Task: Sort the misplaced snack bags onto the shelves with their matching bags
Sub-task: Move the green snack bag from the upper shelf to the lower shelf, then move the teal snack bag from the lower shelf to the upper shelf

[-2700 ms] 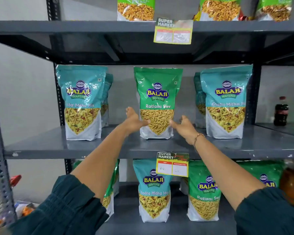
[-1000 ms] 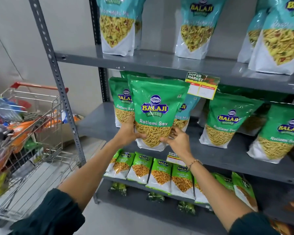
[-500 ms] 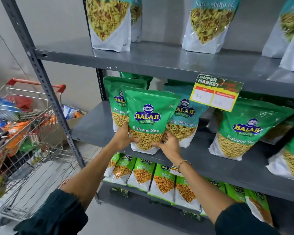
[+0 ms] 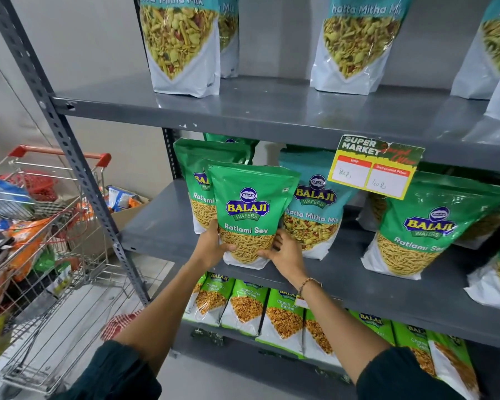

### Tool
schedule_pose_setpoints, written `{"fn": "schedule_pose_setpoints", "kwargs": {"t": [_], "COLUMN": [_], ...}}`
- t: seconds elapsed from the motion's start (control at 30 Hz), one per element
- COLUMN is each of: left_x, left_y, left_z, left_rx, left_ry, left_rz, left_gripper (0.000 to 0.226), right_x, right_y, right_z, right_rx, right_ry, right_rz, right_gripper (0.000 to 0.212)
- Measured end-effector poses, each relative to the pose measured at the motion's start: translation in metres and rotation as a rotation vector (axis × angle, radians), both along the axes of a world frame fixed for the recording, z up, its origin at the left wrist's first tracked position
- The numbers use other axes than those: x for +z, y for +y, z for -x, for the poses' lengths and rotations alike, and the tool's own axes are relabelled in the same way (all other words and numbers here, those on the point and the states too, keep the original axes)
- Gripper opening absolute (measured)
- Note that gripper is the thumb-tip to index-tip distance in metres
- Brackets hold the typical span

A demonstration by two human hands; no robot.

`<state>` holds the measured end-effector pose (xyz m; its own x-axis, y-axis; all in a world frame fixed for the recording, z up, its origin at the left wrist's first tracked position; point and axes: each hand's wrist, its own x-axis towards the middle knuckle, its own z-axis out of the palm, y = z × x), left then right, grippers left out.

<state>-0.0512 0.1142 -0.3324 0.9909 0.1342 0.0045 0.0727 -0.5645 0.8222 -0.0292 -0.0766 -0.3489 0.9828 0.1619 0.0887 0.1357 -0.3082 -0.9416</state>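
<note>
I hold a green Ratlami Sev bag upright by its lower corners, my left hand on its left side and my right hand on its right. Its base rests at the front of the middle shelf. Directly behind it stands another green Ratlami Sev bag. A teal Khatta Mitha Mix bag stands just to its right on the same shelf, and further right is one more green Ratlami Sev bag. Teal Khatta Mitha Mix bags line the shelf above.
A price tag hangs from the upper shelf edge. Small green Chana Jor Garam bags fill the shelf below. A shopping cart full of goods stands at the left beside the rack's grey post.
I carried the green Ratlami Sev bag down from the upper shelf and moved it in against the matching green bag on the middle shelf; the view came closer.
</note>
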Motion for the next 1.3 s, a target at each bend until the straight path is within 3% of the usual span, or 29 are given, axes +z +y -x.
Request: {"fn": "schedule_pose_setpoints", "kwargs": {"t": [0.2,0.3,0.4,0.47,0.57,0.63,0.7,0.8,0.93,1.1,1.2,1.3], "left_x": [-0.002,-0.011,-0.013,-0.014,-0.017,-0.016,-0.016,-0.012,-0.021,-0.042,-0.043,-0.048], "left_y": [-0.005,-0.033,-0.08,-0.11,-0.15,-0.167,-0.174,-0.175,-0.167,-0.16,-0.159,-0.154], "left_z": [0.01,0.042,0.069,0.064,0.036,0.016,-0.011,-0.041,-0.052,-0.06,-0.06,-0.063], "left_rx": [0.075,0.263,0.07,-0.151,-0.36,-0.303,-0.183,0.031,0.037,-0.029,-0.135,-0.228], "left_ry": [0.032,-0.13,-0.193,-0.208,-0.136,-0.054,-0.014,0.152,0.183,0.123,0.105,0.106], "left_rz": [-0.015,0.032,0.105,0.015,-0.036,0.028,0.049,0.065,0.208,0.297,0.334,0.312], "left_gripper": [0.08,0.047,0.017,0.021,0.06,0.083,0.084,0.073,0.065,0.065,0.07,0.074], "right_x": [-0.005,-0.006,-0.007,-0.009,-0.012,-0.013,-0.014,-0.016,-0.021,-0.024,-0.033,-0.043], "right_y": [-0.011,-0.038,-0.073,-0.094,-0.118,-0.126,-0.129,-0.128,-0.126,-0.123,-0.119,-0.117], "right_z": [0.003,0.007,0.012,0.011,-0.003,-0.015,-0.025,-0.037,-0.047,-0.036,-0.02,-0.003], "right_rx": [0.091,-0.034,-0.347,-0.519,-0.534,-0.409,-0.311,-0.241,-0.185,-0.271,-0.329,-0.376], "right_ry": [0.027,-0.043,-0.193,-0.23,-0.101,0.03,0.09,0.145,0.182,0.06,-0.005,-0.083], "right_rz": [0.039,0.088,0.093,0.076,0.097,0.146,0.195,0.206,0.06,0.108,0.067,-0.016], "right_gripper": [0.064,0.052,0.015,0.009,0.039,0.066,0.089,0.102,0.087,0.052,0.05,0.062]}}
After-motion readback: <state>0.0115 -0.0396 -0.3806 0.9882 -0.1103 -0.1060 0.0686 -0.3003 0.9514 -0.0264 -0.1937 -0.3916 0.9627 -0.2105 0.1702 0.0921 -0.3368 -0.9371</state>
